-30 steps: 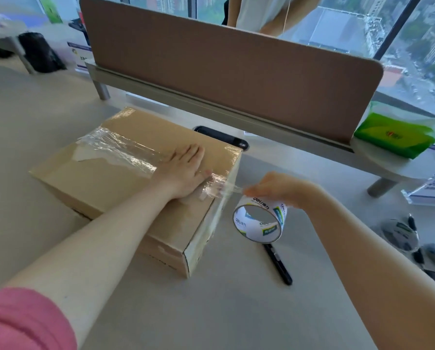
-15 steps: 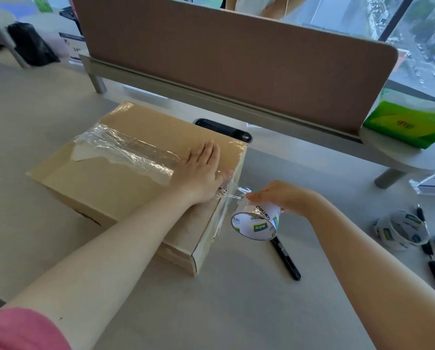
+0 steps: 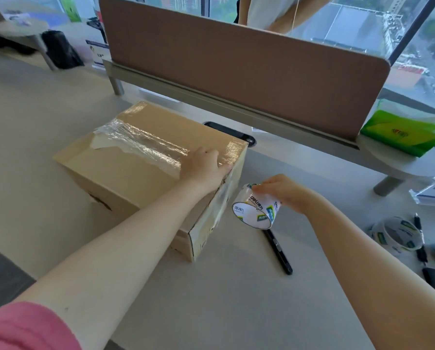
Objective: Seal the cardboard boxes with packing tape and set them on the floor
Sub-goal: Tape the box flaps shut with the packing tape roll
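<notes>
A closed cardboard box (image 3: pixel 125 178) sits on the pale desk (image 3: pixel 236 299), with a wrinkled strip of clear tape (image 3: pixel 145 145) running along its top seam and down its right end. My left hand (image 3: pixel 203 168) lies flat on the box top at the right edge, fingers straight, pressing the tape. My right hand (image 3: pixel 279 192) grips a roll of clear packing tape (image 3: pixel 255 209) just right of the box's end face, low near the desk. The tape film between roll and box is hard to make out.
A black marker (image 3: pixel 279 251) lies on the desk under the roll. A second tape roll (image 3: pixel 398 234) and small dark items sit at the right. A brown divider panel (image 3: pixel 236 61) stands behind the box, a green tissue pack (image 3: pixel 400 133) beside it. A person stands beyond the divider.
My right hand has brought the roll down along the box's right end. My left hand has slid to the top's right edge. The camera has moved closer.
</notes>
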### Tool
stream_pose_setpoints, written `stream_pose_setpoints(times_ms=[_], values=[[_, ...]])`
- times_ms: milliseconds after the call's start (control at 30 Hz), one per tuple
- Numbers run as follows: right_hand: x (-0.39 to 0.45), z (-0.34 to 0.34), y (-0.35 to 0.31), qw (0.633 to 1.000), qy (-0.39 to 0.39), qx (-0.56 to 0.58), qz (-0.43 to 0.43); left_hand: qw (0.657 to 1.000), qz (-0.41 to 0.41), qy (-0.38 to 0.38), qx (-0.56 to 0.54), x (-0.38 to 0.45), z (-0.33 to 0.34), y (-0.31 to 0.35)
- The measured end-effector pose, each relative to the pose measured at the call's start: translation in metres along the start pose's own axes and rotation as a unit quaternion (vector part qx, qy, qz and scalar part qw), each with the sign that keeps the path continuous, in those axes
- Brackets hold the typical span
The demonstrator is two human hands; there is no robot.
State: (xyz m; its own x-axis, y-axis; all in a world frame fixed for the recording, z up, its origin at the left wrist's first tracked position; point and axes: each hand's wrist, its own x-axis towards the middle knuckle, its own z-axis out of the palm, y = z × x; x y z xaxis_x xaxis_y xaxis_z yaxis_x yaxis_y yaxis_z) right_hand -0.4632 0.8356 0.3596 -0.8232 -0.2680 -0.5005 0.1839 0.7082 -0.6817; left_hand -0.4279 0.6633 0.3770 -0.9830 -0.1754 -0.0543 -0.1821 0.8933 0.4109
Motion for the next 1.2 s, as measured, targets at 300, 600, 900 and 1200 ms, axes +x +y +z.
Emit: stream_pose_setpoints(times_ms=[300,600,900,1200], values=[[-0.002,-0.001,0.02,0.994,-0.007,0.081,-0.074,0.835,-0.192,0.093,-0.508,-0.071,0.03,0.045],[0.007,0.0,0.034,0.985,-0.052,0.131,-0.102,0.648,-0.325,0.118,-0.678,-0.063,0.086,0.067],[0.029,0.002,0.077,0.988,0.028,0.146,-0.045,0.63,-0.334,0.199,-0.672,-0.056,0.099,0.07],[0.027,0.039,0.127,0.971,-0.021,-0.24,0.011,0.627,-0.319,0.17,-0.69,-0.059,0.097,0.071]])
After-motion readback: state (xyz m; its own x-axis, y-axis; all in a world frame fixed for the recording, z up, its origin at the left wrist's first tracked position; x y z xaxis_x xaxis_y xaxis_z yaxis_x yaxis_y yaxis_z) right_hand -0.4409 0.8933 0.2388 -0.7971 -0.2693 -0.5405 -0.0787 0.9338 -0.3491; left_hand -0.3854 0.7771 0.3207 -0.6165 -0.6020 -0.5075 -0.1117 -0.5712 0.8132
